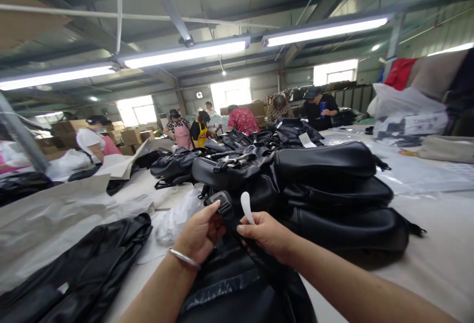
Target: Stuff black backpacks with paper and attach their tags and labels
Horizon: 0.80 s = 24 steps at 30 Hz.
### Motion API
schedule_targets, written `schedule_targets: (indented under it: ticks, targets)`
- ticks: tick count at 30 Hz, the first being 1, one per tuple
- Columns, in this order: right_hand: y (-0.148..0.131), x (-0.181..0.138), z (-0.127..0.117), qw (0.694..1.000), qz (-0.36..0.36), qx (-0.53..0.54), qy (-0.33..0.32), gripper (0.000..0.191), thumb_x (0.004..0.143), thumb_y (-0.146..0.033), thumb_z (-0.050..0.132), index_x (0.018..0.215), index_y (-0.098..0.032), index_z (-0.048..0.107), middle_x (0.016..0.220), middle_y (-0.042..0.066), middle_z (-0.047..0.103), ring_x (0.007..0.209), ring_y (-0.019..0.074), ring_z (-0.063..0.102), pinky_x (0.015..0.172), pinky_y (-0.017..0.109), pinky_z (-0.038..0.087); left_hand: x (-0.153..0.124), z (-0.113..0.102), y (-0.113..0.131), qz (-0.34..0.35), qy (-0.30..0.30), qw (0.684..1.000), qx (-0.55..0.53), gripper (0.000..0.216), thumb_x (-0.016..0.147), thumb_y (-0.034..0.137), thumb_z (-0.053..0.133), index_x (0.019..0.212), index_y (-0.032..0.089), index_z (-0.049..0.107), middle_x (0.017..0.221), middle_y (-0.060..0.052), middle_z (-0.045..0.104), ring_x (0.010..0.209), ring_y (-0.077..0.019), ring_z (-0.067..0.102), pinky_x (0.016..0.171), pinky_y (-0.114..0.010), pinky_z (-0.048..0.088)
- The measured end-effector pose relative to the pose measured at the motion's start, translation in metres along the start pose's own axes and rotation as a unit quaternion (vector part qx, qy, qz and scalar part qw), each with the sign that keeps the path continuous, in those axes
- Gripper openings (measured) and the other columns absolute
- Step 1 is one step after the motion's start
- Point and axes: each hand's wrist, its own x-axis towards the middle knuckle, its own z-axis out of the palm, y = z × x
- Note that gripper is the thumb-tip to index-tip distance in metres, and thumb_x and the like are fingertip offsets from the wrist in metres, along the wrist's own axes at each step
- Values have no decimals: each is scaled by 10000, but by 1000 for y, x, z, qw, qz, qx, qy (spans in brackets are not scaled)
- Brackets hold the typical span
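- From where I stand, the left hand (203, 232), a silver bangle (184, 259) at its wrist, is near the middle of the frame, thumb and fingers pinched on a black buckle (224, 206).
- The right hand (264, 234), just beside it, grips a slim white tool (246, 206) between thumb and fingers, its rounded end pointing up. The two hands are close but apart.
- Under both hands, at the bottom centre, lies a black bag (225, 310), with a shiny band (222, 291) across its front.
- Right of centre, plump black bags are piled in a stack (328, 162); more black bags (237, 172) crowd the middle, just beyond the hands.
- At the lower left another black bag (85, 259) lies flat, near rumpled paper (48, 219). A crumpled white plastic bundle (179, 217) rests just left of the left hand.
- The pale table (440, 234) spreads to the right edge; a translucent plastic bag (411, 110) stands at the upper right.
- Across the middle background are co-workers: one in a pink apron (182, 134), one in a yellow apron (199, 135), one in a red patterned top (243, 119), another with a blue container (324, 108) in hand.
- Lit tube lights (185, 54) cross the upper frame.
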Motion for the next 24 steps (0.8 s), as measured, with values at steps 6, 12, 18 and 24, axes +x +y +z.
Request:
schedule_targets:
  ticks: [6, 12, 18, 24]
  targets:
    - [-7, 5, 12, 997, -58, -35, 24, 339, 677, -435, 756, 712, -134, 603, 585, -4, 590, 496, 101, 481, 506, 223, 370, 3, -8, -8, -18, -33, 999, -22, 99, 872, 216, 624, 858, 121, 648, 771, -66, 708, 654, -150, 667, 596, -228, 544]
    - [-15, 7, 13, 996, -71, -59, 16, 406, 682, -490, 779, 792, -128, 630, 644, 12, 628, 513, 115, 527, 520, 234, 401, 4, -10, -12, -28, -114, 993, 1, 150, 879, 245, 605, 847, 104, 649, 776, -93, 699, 613, -157, 653, 600, -250, 548]
    - [-17, -3, 4, 994, -40, -97, -14, 339, 696, -422, 767, 782, -119, 644, 684, 39, 651, 557, 121, 537, 552, 234, 410, 6, -20, -5, -28, -74, 996, -31, 128, 865, 239, 642, 847, 112, 644, 750, -64, 690, 602, -124, 644, 556, -199, 531]
    - [-27, -8, -5, 990, -19, -126, -66, 475, 673, -493, 795, 592, -155, 472, 520, -72, 374, 473, 56, 300, 464, 208, 206, 4, -20, 5, 5, -70, 997, -5, 138, 868, 248, 634, 853, 110, 639, 744, -63, 677, 592, -124, 637, 524, -198, 522]
